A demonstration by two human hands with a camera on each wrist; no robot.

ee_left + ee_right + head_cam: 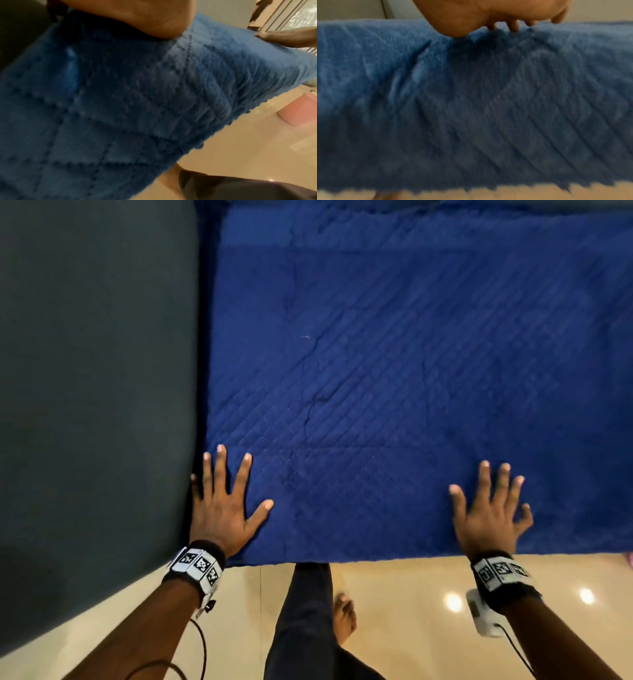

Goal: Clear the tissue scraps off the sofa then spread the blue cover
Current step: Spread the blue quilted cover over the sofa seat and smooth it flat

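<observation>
Blue cover (394,364) spread — both hands (224,508) flat.

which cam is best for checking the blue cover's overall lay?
Head view: it shows the blue cover spread across the seat, its wrinkles, near hem and both hands flat on it. The left wrist view shows only blurred quilting and the hem over the floor; the right wrist view, a blurred close patch under the fingers.

Cover (394,371) cut off at 12 and 3 o'clock in the head view, hiding the seat beneath. Both wrist views blurred, quilting smeared. Left hand (137,16) cropped at 12 o'clock there, fingers out of sight. Pink tub (298,112) clipped at 3 o'clock. Right hand (496,14) cropped likewise, fingertips (513,27) alone poking out.
</observation>
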